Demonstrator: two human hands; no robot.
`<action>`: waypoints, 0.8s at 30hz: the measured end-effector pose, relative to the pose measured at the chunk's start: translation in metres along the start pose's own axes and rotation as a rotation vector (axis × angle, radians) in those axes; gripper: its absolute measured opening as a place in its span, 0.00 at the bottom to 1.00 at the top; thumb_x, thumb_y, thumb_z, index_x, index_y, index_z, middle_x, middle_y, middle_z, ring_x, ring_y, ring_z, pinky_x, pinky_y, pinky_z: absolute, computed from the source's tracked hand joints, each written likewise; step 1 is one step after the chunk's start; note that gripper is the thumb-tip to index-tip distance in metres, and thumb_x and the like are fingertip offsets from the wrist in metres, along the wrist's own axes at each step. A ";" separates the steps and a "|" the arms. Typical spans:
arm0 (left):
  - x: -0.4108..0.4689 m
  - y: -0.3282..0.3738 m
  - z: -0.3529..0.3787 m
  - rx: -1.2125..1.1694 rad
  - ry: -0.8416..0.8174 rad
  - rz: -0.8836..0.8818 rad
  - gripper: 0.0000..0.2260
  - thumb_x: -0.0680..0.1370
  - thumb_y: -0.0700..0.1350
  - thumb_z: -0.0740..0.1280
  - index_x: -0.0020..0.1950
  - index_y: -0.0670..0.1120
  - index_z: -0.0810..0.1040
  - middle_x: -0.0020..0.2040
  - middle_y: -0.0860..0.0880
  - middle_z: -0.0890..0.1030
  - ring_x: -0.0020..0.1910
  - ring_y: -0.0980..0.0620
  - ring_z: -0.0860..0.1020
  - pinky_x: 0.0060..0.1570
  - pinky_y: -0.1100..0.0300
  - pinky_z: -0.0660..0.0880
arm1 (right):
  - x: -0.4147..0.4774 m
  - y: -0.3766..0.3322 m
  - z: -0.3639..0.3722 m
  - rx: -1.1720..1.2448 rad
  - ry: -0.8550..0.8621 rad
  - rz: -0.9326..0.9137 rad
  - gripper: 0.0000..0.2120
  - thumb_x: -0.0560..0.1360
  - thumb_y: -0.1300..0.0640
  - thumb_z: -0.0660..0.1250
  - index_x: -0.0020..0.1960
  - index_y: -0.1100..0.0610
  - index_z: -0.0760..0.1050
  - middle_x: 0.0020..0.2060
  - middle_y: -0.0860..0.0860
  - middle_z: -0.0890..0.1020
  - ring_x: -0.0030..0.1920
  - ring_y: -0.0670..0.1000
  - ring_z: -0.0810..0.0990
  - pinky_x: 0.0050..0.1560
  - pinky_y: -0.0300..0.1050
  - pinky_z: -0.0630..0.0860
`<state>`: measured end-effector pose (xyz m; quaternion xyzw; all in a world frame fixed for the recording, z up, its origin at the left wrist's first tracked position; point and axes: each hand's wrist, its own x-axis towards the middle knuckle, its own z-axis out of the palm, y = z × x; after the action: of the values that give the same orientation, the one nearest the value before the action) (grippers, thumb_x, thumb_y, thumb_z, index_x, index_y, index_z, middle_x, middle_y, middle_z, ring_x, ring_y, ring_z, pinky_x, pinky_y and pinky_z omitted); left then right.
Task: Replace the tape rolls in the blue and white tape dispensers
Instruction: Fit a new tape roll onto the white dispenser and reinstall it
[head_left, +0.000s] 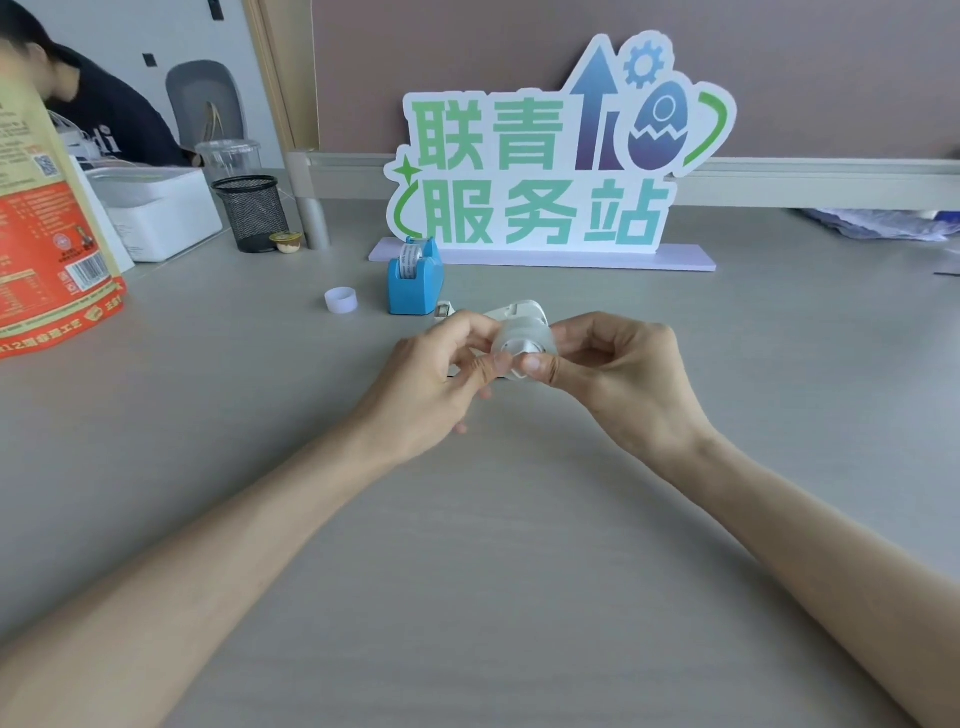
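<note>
Both hands hold a clear tape roll (522, 340) with a white hub just above the grey desk. My left hand (439, 379) pinches its left side and my right hand (613, 369) pinches its right side, thumbs meeting at the front. Behind the roll, partly hidden by my fingers, lies the white tape dispenser (519, 310). The blue tape dispenser (414, 280) stands upright farther back with a printed roll in it. A small empty white tape core (341, 300) sits on the desk to its left.
A large green-lettered sign (545, 171) on a lilac base stands behind the dispensers. At the left are an orange bag (47, 244), a white box (161, 213), a black mesh cup (252, 210) and a small pot (285, 241). A person sits at the far left.
</note>
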<state>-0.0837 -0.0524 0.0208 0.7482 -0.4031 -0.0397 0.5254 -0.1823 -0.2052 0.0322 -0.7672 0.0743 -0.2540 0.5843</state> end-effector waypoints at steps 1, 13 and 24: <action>0.000 0.000 -0.001 0.036 0.017 0.020 0.01 0.78 0.49 0.66 0.48 0.54 0.77 0.40 0.56 0.80 0.36 0.55 0.77 0.26 0.60 0.75 | 0.000 -0.001 0.001 -0.011 0.014 -0.001 0.10 0.66 0.58 0.79 0.44 0.59 0.82 0.39 0.50 0.87 0.40 0.44 0.85 0.42 0.33 0.78; -0.004 0.002 0.004 0.207 0.183 0.132 0.03 0.78 0.48 0.67 0.50 0.49 0.77 0.30 0.40 0.75 0.31 0.44 0.72 0.38 0.50 0.70 | -0.004 -0.002 0.007 -0.086 0.110 -0.010 0.07 0.66 0.54 0.79 0.41 0.51 0.82 0.37 0.45 0.86 0.40 0.44 0.85 0.49 0.47 0.82; -0.001 0.006 0.001 0.017 0.125 0.090 0.03 0.78 0.46 0.67 0.50 0.51 0.79 0.38 0.57 0.80 0.31 0.47 0.74 0.32 0.51 0.75 | -0.002 -0.006 0.001 -0.011 0.017 -0.013 0.11 0.65 0.53 0.79 0.42 0.57 0.82 0.38 0.49 0.86 0.41 0.48 0.85 0.48 0.48 0.82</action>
<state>-0.0882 -0.0529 0.0247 0.7349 -0.4029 0.0341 0.5445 -0.1841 -0.2019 0.0367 -0.7687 0.0756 -0.2641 0.5777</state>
